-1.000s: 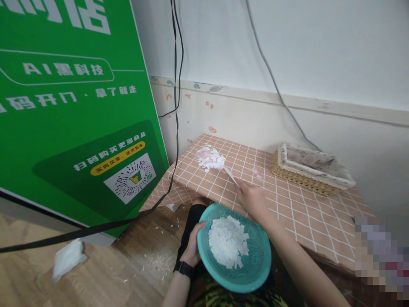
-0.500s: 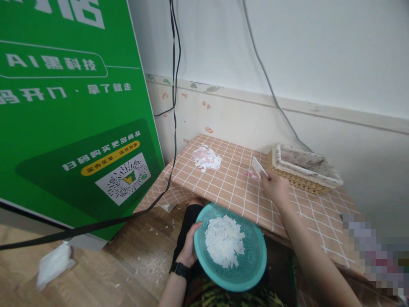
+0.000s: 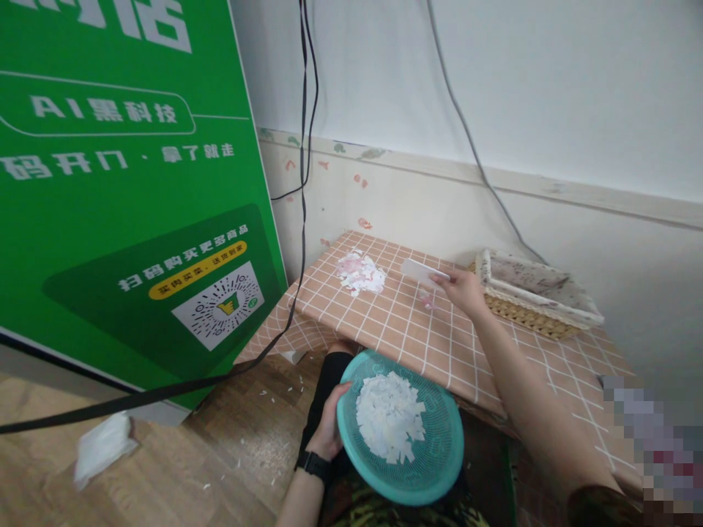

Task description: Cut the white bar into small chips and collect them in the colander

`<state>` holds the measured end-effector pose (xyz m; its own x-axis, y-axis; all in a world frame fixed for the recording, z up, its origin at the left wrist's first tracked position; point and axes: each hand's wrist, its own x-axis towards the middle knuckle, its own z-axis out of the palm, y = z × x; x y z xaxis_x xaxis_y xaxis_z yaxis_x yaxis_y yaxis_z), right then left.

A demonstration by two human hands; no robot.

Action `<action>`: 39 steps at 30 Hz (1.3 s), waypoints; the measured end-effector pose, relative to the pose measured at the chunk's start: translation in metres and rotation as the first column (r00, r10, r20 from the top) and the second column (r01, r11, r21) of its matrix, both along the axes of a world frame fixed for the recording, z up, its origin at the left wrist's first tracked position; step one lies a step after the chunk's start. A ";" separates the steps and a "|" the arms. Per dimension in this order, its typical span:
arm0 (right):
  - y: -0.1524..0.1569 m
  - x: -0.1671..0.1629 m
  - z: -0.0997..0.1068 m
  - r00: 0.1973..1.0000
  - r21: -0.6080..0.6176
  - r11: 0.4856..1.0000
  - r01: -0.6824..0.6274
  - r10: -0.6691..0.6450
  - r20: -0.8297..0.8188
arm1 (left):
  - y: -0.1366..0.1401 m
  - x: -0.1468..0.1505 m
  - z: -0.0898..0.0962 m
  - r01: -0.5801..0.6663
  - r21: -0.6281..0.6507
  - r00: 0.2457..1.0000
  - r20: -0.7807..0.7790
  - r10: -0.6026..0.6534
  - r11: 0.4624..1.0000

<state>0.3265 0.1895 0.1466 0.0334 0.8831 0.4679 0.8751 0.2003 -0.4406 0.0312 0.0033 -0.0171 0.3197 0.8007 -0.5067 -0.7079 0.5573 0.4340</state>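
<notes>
My left hand (image 3: 329, 428) grips the left rim of a teal plastic basket (image 3: 444, 468), tilted over my lap at the table's front edge. White paper scraps (image 3: 391, 416) are heaped in it. My right hand (image 3: 461, 289) is closed around one end of a flat white piece (image 3: 420, 272), like a card or scraper, held over the tabletop. Just below that piece lies a small clump of pinkish scraps (image 3: 427, 298). Farther left on the checked tablecloth (image 3: 395, 329) sits a larger pile of white and pink paper scraps (image 3: 359, 272).
A lined wicker basket (image 3: 538, 315) stands at the table's back right against the wall. The green cabinet (image 3: 137, 183) rises at left, with a black cable (image 3: 302, 219) hanging before it. A white packet (image 3: 104, 448) and scattered bits lie on the floor.
My right hand has moved up and left, and the white piece has swung from steeply angled to nearly flat, pointing toward the larger pile. My left hand keeps its grip on the teal basket.
</notes>
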 end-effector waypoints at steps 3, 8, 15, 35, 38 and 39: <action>0.028 0.011 -0.003 0.968 -0.059 0.994 -0.096 0.079 -0.240 | 0.001 0.001 -0.002 -0.003 0.017 1.000 0.018 0.002 1.000; 0.048 0.019 -0.004 0.885 -0.176 0.941 -0.288 0.192 -0.424 | 0.002 0.001 -0.005 -0.021 0.032 1.000 0.020 0.020 0.999; 0.044 0.019 0.016 0.913 -0.357 0.854 -0.377 0.278 -0.299 | 0.002 0.000 -0.005 -0.015 0.021 1.000 0.025 0.014 1.000; -0.033 -0.009 0.018 0.914 -0.262 0.909 -0.323 0.228 -0.337 | 0.002 0.001 -0.005 -0.028 0.010 1.000 0.005 0.028 1.000; -0.043 -0.015 -0.002 0.919 -0.272 0.927 -0.259 0.150 -0.364 | 0.001 0.001 -0.005 -0.018 0.013 1.000 0.009 0.018 1.000; -0.043 -0.013 -0.007 0.917 -0.266 0.937 -0.227 0.114 -0.381 | 0.001 0.001 -0.005 -0.013 0.014 1.000 0.016 0.013 1.000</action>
<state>0.3137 0.1460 0.1400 -0.0164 0.9859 0.1662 0.6133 0.1413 -0.7771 0.0323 0.0041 -0.0221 0.3172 0.8118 -0.4903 -0.7221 0.5419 0.4300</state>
